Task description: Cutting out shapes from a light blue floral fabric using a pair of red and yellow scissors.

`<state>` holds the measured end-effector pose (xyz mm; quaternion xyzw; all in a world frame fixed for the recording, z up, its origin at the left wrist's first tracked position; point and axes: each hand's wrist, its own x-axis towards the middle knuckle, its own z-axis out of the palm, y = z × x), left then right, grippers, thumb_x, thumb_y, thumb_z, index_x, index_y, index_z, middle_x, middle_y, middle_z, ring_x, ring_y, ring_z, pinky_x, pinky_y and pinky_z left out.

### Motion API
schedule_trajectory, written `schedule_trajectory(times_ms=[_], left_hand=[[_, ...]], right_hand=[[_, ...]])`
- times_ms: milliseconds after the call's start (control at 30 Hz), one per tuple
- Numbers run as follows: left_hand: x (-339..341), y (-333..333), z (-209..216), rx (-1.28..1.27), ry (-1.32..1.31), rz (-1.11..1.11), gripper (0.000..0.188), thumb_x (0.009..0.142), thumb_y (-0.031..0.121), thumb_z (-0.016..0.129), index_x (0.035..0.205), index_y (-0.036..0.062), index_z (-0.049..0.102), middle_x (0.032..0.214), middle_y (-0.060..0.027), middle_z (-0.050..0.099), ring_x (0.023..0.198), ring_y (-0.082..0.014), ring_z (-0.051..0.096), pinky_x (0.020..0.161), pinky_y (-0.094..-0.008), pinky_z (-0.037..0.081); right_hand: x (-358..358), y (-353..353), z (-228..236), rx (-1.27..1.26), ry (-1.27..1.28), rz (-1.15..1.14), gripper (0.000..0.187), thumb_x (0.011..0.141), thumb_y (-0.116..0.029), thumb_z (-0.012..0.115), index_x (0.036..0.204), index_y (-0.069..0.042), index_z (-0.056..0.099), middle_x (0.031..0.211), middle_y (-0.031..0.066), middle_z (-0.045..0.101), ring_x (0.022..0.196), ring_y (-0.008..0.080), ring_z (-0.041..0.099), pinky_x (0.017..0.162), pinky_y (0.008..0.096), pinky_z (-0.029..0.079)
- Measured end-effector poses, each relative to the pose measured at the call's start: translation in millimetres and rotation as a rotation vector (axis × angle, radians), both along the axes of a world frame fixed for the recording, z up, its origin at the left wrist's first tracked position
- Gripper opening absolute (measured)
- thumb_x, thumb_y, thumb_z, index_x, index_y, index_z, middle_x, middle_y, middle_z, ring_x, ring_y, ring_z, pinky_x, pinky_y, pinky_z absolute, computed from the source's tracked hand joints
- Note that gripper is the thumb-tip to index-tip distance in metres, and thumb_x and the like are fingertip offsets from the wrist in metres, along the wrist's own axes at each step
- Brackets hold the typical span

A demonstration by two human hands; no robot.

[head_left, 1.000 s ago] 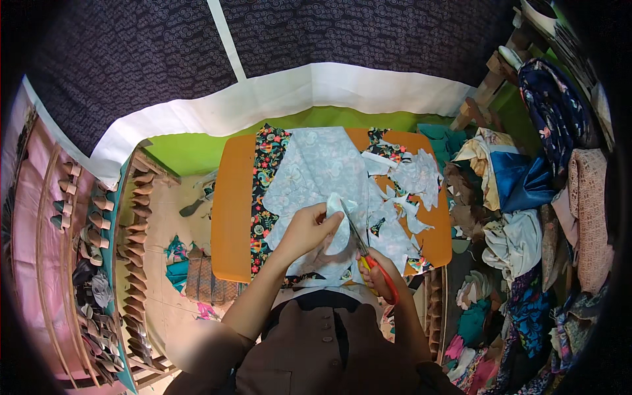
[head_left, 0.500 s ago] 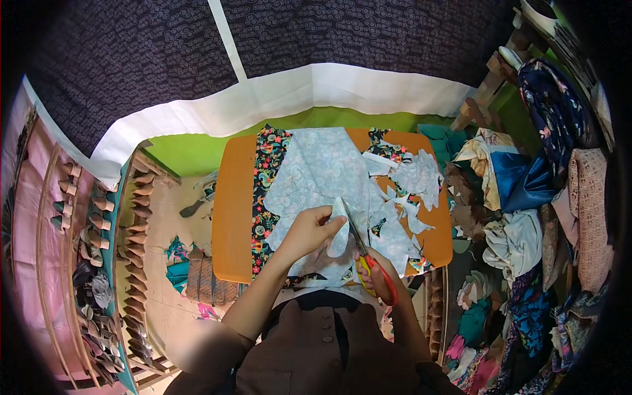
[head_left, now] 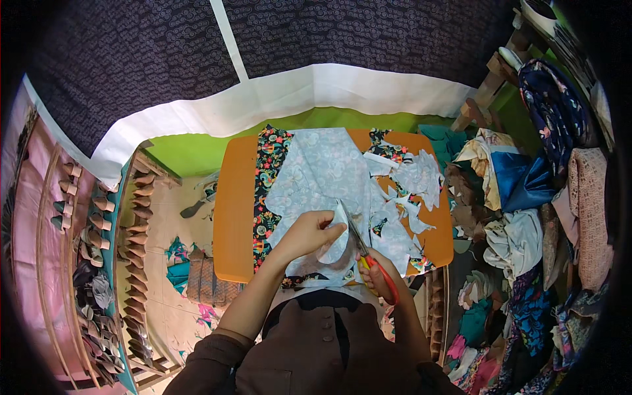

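Between the thumb and fingers of my left hand (head_left: 311, 232) is a small rounded white piece (head_left: 336, 249), perhaps fabric or thin lining. My right hand (head_left: 382, 271) grips scissors (head_left: 357, 238) with red and yellow handles. The blades point away from me and lie along the right edge of the white piece. Below both hands spreads a large pale-backed cloth (head_left: 313, 164), with a dark floral print (head_left: 266, 191) showing along its left side. Cut pale scraps (head_left: 415, 178) lie in a loose heap to the right of it.
An orange-brown table (head_left: 234, 204) carries the cloth. At left, racks hold rows of shoe-shaped pieces (head_left: 137, 257). Fabric piles (head_left: 520, 243) crowd the right side. A dark patterned curtain (head_left: 164, 66) with a white border hangs beyond the table. A brown bundle (head_left: 210, 280) lies on the floor.
The white piece has turned slightly, its lower end swinging left. My left hand has shifted a little downward. The scissors stay at the piece's right edge, their handles slightly closer together.
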<state>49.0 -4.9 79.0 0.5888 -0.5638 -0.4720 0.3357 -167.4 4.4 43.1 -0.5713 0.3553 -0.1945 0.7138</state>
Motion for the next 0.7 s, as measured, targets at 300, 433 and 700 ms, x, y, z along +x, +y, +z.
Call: schedule_trajectory(times_ms=[300,433,700], left_hand=[[-7.2,0.4,-11.6,-0.058,0.193,0.206,0.023,0.081,0.022,0.056,0.083,-0.0009,0.056,0.053,-0.0014,0.05,0.049,-0.0062,0.047,0.046,-0.0219,0.037],[-13.4,0.7,-11.2,-0.029,0.179,0.193,0.02,0.081,0.019,0.056,0.08,-0.0003,0.057,0.052,-0.0012,0.05,0.047,-0.0056,0.046,0.044,-0.0217,0.036],[-14.0,5.0,-11.2,0.011,0.182,0.158,0.017,0.083,0.015,0.054,0.075,0.0003,0.055,0.054,0.0017,0.049,0.048,-0.0032,0.044,0.046,-0.019,0.034]], right_hand=[[1.1,4.7,-3.2,-0.023,-0.006,0.001,0.062,0.077,-0.059,0.043,0.107,-0.005,0.041,0.075,0.0007,0.04,0.062,0.0069,0.037,0.054,0.0187,0.032],[1.9,10.9,-25.2,0.025,-0.103,-0.05,0.061,0.081,-0.057,0.039,0.109,-0.004,0.04,0.075,0.0019,0.042,0.066,0.0094,0.039,0.059,0.0216,0.035],[3.7,11.1,-1.4,0.115,-0.088,-0.016,0.064,0.076,-0.062,0.041,0.108,-0.006,0.038,0.074,-0.0011,0.036,0.059,0.0054,0.034,0.051,0.0174,0.03]])
